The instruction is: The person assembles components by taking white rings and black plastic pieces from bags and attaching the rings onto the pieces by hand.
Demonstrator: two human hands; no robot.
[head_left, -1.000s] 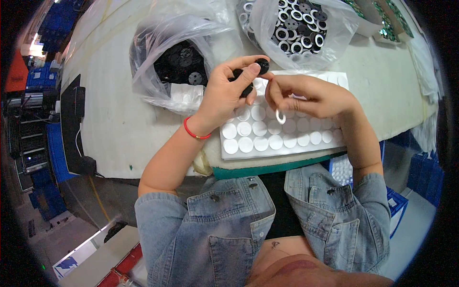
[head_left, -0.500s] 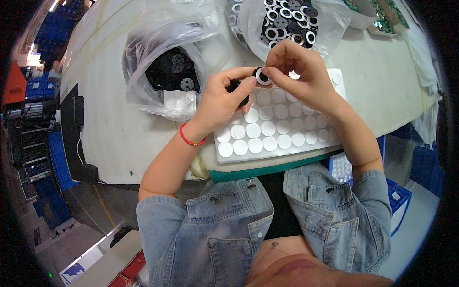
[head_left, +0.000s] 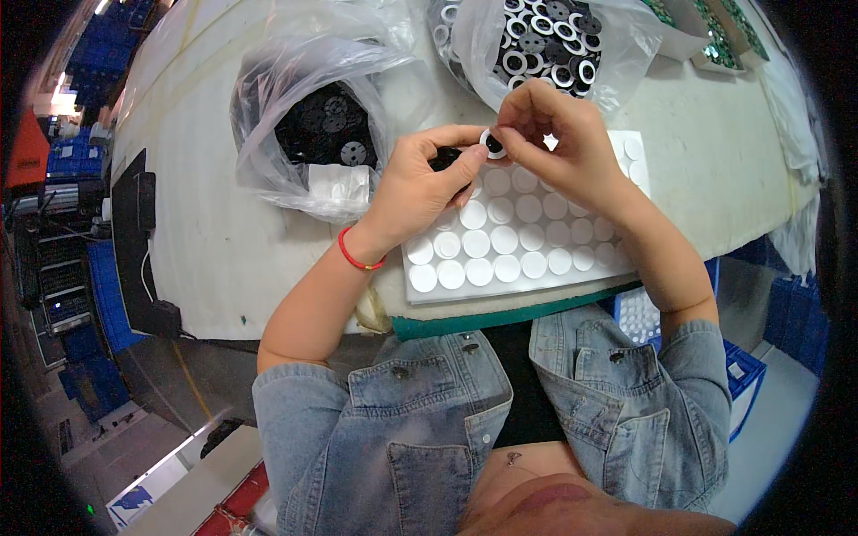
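Over a white sheet [head_left: 465, 291] of round white stickers, my two hands meet. My left hand [head_left: 416, 183], with a red cord bracelet on its wrist, is closed around several black plastic discs [head_left: 444, 161]. At its fingertips stands a black disc with a white ring [head_left: 491, 143] on its face. My right hand [head_left: 567, 147] pinches that ringed disc at its edge with thumb and forefinger. The inner side of the left-hand discs is hidden by my fingers.
A clear plastic bag [head_left: 255, 134] of plain black discs lies open at the left. Behind my right hand is another clear bag [head_left: 630, 62] full of white-ringed black discs. Cardboard trays [head_left: 681, 40] with green parts stand at the far right. A green strip [head_left: 500, 319] runs along the table's near edge.
The white-ringed disc has turned slightly between my fingertips, its ring now facing more to the side. Both hands otherwise keep nearly the same place.
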